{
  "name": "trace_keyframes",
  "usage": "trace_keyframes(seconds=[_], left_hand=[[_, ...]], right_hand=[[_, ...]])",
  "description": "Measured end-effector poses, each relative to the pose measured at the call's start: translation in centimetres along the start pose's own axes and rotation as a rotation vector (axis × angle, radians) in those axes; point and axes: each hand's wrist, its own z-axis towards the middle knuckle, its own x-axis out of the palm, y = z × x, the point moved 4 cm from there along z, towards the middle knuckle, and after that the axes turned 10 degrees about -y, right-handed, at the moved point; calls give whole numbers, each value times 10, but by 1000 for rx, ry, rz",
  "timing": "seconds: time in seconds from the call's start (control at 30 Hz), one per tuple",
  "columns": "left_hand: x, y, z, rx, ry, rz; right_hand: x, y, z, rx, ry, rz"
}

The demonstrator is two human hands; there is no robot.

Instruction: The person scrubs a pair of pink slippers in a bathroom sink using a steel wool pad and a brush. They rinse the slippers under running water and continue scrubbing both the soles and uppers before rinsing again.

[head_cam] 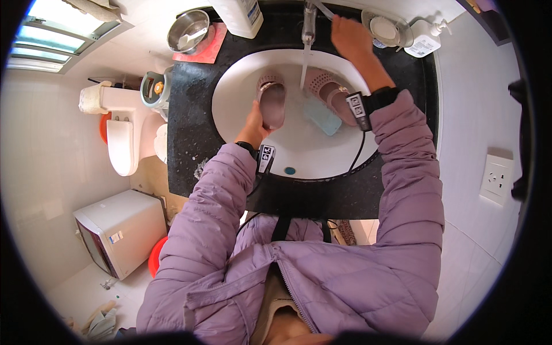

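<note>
My left hand [255, 123] holds a mauve perforated clog [272, 103] by its heel end, over the left part of the white oval sink basin [233, 116]. At the back, my right hand [351, 38] has its fingers closed on the end of the faucet's lever [322, 8]. Water runs from the metal faucet [308, 30] in a stream [305, 67] that falls between the two clogs. The second clog [327, 88] lies in the basin on the right, partly hidden by a device on my right wrist. Against it rests a light blue oblong thing [322, 117], its kind unclear.
A black stone counter [189, 116] surrounds the basin. Along its back stand a metal bowl [188, 32], a white jug [239, 17], a clear bowl [401, 26] and a pump bottle [424, 41]. A cable [359, 155] hangs from my right wrist device across the basin's edge.
</note>
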Motion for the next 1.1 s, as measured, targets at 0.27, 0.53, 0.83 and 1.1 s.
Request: trace_keyframes(seconds=[0.27, 0.53, 0.83, 1.1], left_hand=[[-8, -2, 6, -30, 49, -75], [-7, 1, 1, -46, -9, -59], [-6, -8, -5, -11, -5, 40], [-7, -8, -13, -11, -24, 66]], right_hand=[[-27, 53, -8, -26, -538, 98], [38, 25, -8, -77, -174, 269], [131, 21, -199, -423, 483, 135], [168, 21, -207, -459, 301, 77]])
